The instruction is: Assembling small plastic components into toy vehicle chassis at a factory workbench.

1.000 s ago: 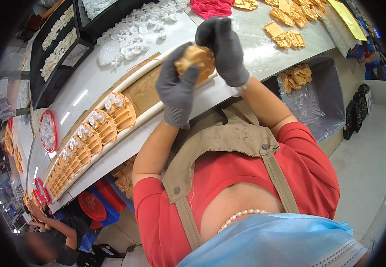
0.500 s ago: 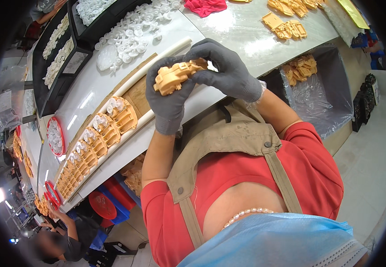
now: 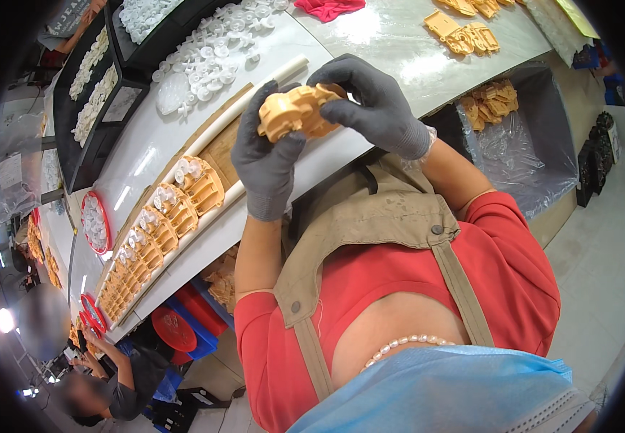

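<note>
A tan moulded plastic part [image 3: 292, 113] is held up above the bench between my two gloved hands. My left hand [image 3: 269, 162], in a grey glove, is closed round its left end, thumb on the near side. My right hand [image 3: 373, 105], gloved alike, pinches its right end between thumb and fingers. Below and to the left, a row of tan moulded parts [image 3: 175, 208] with clear plastic pieces [image 3: 187, 170] on them lies along a channel edged by a pale rail [image 3: 234, 193].
Loose clear plastic pieces [image 3: 215, 54] lie at the back, beside black bins [image 3: 90, 123]. More tan parts [image 3: 464, 36] and a red cloth [image 3: 329, 7] lie on the far bench. A lined grey crate [image 3: 521, 169] stands at right. A co-worker [image 3: 121, 372] works at lower left.
The tan part has been turned between my hands, showing a broader rounded face. My right hand's fingers have shifted along it, and both hands still hold it.
</note>
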